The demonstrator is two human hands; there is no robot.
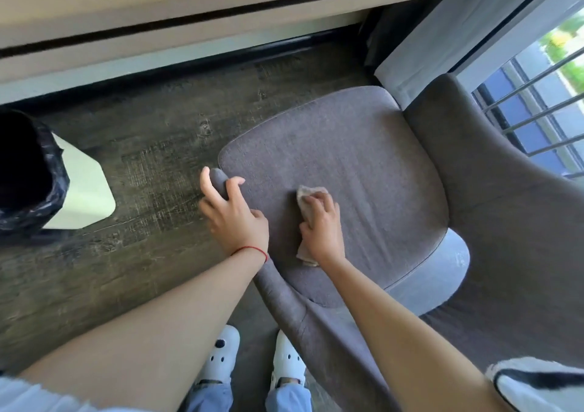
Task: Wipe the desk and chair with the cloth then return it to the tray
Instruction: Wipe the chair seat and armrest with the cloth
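Note:
A grey upholstered chair (363, 146) fills the centre and right of the view, its seat cushion facing up. My right hand (320, 225) presses a small beige cloth (305, 198) flat on the left part of the seat; the cloth shows above my fingers and below my wrist. My left hand (234, 215) grips the end of the chair's left armrest (219, 181), fingers wrapped over it. The pale wooden desk (158, 7) runs along the top of the view. No tray is in sight.
A white bin with a black liner (47, 178) stands on the dark wood floor at the left. A window with railings (537, 111) and a curtain (442, 42) sit at the right. My white shoes (221, 354) stand beside the chair's near side.

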